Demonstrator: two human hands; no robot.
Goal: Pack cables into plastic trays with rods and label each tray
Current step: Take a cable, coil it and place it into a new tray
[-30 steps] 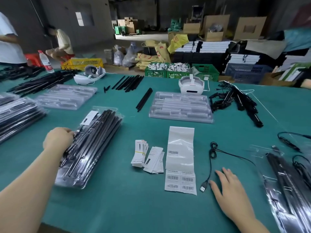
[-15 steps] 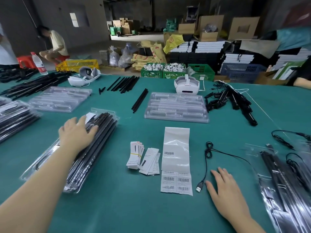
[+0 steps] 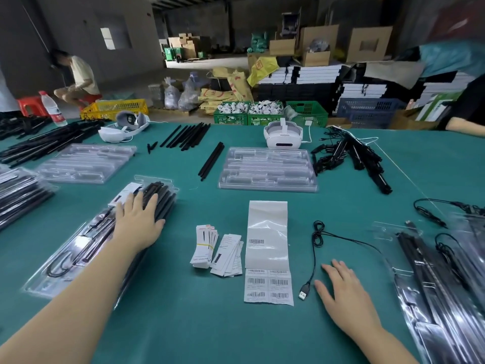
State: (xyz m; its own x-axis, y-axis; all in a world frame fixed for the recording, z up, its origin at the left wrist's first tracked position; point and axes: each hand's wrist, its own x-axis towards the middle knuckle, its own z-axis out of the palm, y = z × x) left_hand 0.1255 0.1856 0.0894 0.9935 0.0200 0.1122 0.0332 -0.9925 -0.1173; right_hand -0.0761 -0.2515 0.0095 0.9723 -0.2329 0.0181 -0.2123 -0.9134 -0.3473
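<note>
L hand (image 3: 139, 224) laid flat, fingers straight, on filled tray (image 3: 78, 248) at bench (image 3: 183, 332) L side | tray long axis run near-L to far-R | loose cable (image 3: 315, 248) just L of R hand (image 3: 343, 298), flat, nothing gripped | R hand judged nearer to cable

We see a clear plastic tray (image 3: 86, 248) packed with black rods (image 3: 162, 203) lying slanted on the table at the left, a white label (image 3: 126, 193) at its far end. An empty clear tray (image 3: 267, 169) lies farther back, a few loose rods (image 3: 211, 161) just beside it. A black cable (image 3: 315, 248) with a USB plug lies loose near a barcode label sheet (image 3: 267, 258).
</note>
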